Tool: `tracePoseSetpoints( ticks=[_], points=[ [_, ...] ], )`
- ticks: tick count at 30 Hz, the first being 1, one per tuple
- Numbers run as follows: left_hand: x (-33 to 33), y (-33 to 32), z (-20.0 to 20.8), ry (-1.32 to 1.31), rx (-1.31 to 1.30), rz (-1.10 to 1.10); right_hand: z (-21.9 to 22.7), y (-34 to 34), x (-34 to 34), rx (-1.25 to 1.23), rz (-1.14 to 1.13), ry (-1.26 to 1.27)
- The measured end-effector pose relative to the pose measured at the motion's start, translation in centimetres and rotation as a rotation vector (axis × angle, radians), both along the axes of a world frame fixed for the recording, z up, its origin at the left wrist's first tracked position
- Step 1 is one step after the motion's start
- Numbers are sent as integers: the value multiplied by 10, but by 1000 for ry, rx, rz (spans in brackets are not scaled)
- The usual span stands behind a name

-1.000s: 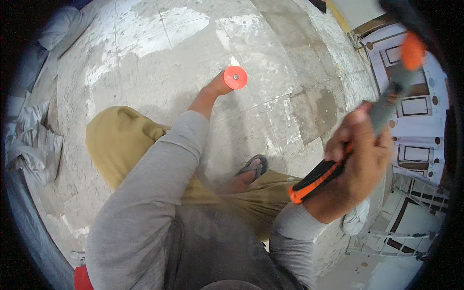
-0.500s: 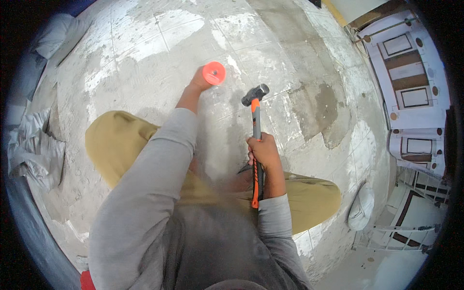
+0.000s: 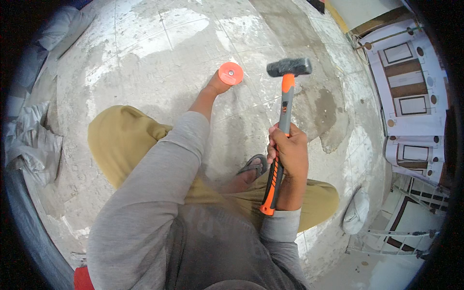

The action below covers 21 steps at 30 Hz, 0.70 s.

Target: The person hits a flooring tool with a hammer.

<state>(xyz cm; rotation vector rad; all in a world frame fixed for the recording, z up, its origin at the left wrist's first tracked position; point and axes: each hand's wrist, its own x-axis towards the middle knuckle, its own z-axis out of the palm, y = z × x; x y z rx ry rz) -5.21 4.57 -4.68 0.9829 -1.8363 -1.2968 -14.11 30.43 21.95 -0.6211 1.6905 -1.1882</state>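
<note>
My left hand point(image 3: 218, 84) is wrapped round a chisel point(image 3: 231, 73), reached out ahead over the floor. From above I see its round orange guard with a metal striking end in the middle; the shaft and tip are hidden below. In my right hand point(image 3: 292, 151) is a sledgehammer point(image 3: 286, 107) with a dark metal double-faced head and a grey, black and orange handle. My fingers close round the lower half of the handle. The hammer's head is raised to the right of the chisel, apart from it.
I sit low on a worn, patchy tiled floor point(image 3: 145, 72), knees spread, a sandalled foot point(image 3: 253, 166) between. Pale crumpled sacks point(image 3: 34, 145) lie at the left. A white bundle point(image 3: 356, 211) rests at the right, near printed sheets point(image 3: 411, 87) and a white metal frame point(image 3: 403, 239).
The hammer has risen and shifted to the right in my right hand, its head turned more level. My left hand and the chisel sit slightly further right in the picture.
</note>
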Motion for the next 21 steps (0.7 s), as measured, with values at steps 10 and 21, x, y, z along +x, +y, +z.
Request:
tracePoseSetpoints(
  ticks=[10,21],
  points=[
    [8,-6,-14,20,-47,20,141,-16,29,-542,-223,306],
    [-7,10,26,55,-155,-232,-120,-19,-5,185,315,631]
  ],
)
